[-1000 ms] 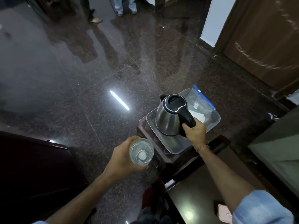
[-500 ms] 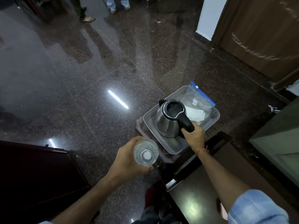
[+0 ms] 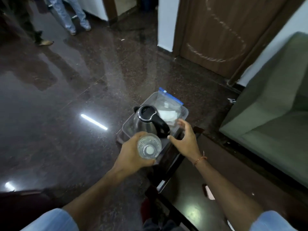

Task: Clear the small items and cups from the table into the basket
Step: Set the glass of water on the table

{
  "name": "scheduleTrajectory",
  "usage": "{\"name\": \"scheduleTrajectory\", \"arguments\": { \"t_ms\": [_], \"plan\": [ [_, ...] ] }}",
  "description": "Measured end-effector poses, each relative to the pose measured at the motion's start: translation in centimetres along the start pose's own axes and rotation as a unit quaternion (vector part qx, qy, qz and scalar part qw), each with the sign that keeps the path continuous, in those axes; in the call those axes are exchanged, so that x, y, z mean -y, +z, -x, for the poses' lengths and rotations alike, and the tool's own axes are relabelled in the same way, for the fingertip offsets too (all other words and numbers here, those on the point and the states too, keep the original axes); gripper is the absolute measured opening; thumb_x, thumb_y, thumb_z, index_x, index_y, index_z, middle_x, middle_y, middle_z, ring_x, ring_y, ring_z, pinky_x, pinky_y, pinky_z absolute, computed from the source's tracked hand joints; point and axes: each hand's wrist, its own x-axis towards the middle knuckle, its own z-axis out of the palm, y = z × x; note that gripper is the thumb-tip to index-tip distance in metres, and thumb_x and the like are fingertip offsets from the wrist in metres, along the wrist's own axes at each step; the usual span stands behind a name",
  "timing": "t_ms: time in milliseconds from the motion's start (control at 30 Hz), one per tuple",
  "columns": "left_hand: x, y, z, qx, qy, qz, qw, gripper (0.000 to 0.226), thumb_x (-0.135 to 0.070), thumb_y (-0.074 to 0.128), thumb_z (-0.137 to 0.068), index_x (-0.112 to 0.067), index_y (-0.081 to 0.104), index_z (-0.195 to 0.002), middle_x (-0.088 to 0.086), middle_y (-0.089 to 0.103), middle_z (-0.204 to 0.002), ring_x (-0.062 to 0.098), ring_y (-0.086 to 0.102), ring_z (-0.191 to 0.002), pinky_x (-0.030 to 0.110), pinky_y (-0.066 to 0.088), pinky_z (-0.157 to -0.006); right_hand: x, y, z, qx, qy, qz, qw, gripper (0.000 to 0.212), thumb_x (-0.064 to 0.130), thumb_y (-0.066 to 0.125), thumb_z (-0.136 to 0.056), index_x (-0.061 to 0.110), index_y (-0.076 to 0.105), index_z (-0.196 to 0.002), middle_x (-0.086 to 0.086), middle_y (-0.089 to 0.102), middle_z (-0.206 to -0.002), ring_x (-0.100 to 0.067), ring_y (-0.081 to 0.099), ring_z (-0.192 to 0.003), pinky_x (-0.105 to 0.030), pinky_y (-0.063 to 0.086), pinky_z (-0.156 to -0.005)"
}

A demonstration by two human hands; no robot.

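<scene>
Above the basket [image 3: 183,112]: kettle [image 3: 148,120] inside; left hand [image 3: 131,155] clamped on glass [image 3: 149,145], right hand [image 3: 185,139] spread, empty, beside handle.

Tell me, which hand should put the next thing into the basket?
Probably the left hand: it holds the glass beside the basket. The right hand is open and empty by the kettle.

One kettle [image 3: 147,121], one glass [image 3: 149,145], one basket [image 3: 184,112], one bag [image 3: 166,104].
</scene>
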Motion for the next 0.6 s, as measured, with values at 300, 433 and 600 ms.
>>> {"name": "scheduleTrajectory", "arguments": {
  "t_ms": [300, 433, 600],
  "plan": [
    [-6.6, 7.7, -2.6, 0.103, 0.087, -0.031, 0.990, 0.083, -0.029, 0.095, -0.043, -0.033, 0.056, -0.116, -0.022, 0.065, -0.104, -0.021, 0.055, -0.098, -0.003, 0.034, -0.081, 0.6, -13.5, 9.2, -0.169, 0.030, 0.000, 0.985, 0.070, 0.020, 0.081, -0.072, 0.027, 0.047, -0.133, 0.004, 0.056, -0.131, -0.007, 0.052, -0.121, -0.007, 0.036, -0.097],
    [-10.1, 13.5, -2.5, 0.128, 0.110, -0.033, 0.985, 0.080, -0.028, 0.096, -0.045, -0.031, 0.057, -0.115, -0.025, 0.065, -0.099, -0.019, 0.057, -0.094, -0.002, 0.038, -0.079, -1.2, -21.0, 13.5, -0.258, 0.050, -0.002, 0.965, 0.066, 0.018, 0.080, -0.073, 0.029, 0.048, -0.131, 0.011, 0.056, -0.127, -0.004, 0.051, -0.121, -0.016, 0.036, -0.098],
    [-14.3, 21.6, -1.5, 0.155, 0.123, -0.019, 0.980, 0.080, -0.028, 0.094, -0.044, -0.046, 0.051, -0.109, -0.030, 0.065, -0.093, -0.023, 0.056, -0.091, -0.005, 0.036, -0.075, -4.6, -30.5, 19.7, -0.343, 0.081, -0.009, 0.936, 0.062, 0.013, 0.080, -0.076, 0.026, 0.050, -0.129, 0.004, 0.058, -0.129, -0.010, 0.054, -0.122, -0.024, 0.040, -0.104]
  ]
}}
